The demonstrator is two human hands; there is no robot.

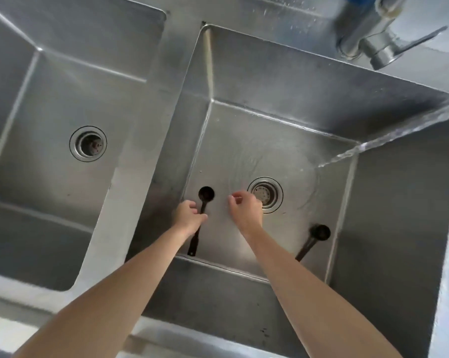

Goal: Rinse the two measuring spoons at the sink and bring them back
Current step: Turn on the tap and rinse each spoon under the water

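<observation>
Right sink basin [282, 81], wet floor.
I see two black measuring spoons lying there: one left [205, 195], one near-right [319, 233].

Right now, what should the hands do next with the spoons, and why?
Probably lift the black measuring spoon that the left hand grips into the running water stream. The right hand is empty, and the second black spoon lies on the steel sink floor.
</observation>
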